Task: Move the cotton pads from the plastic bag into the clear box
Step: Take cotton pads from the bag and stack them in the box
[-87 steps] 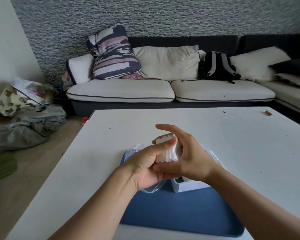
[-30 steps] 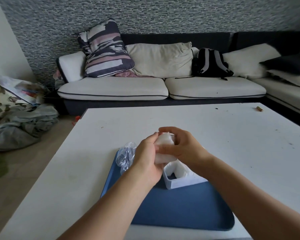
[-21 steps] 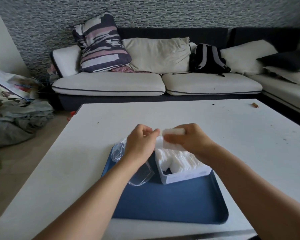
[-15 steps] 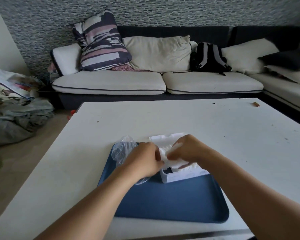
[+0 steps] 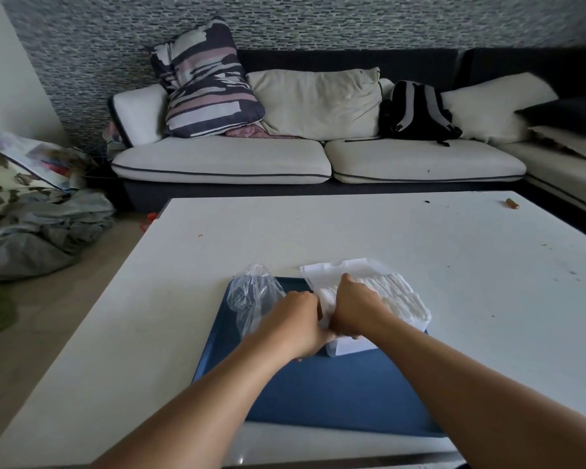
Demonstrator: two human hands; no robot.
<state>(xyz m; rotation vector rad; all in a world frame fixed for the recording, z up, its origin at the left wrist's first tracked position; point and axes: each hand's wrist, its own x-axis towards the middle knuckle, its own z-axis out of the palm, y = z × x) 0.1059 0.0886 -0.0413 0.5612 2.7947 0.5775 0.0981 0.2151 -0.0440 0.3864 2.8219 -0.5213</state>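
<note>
Looking down, we see both our hands working at the clear box, which stands on the blue tray on the white table. Our right hand is curled, knuckles up, pressing down on the near end of the cotton pads inside the box; its fingertips are hidden under the hand, so we cannot tell whether this grip pinches pads or only pushes them. Our left hand sits just beside it at the box's left wall, fingers bent, and white pad material shows in the gap between the two hands; we cannot tell what that grip holds either. The pads form a packed white row filling the box to its far end. The box's lid stands open at the far side. The crumpled plastic bag lies on the tray's far left corner, touching our left hand. Behind the table stands a sofa with a backpack on it.
</note>
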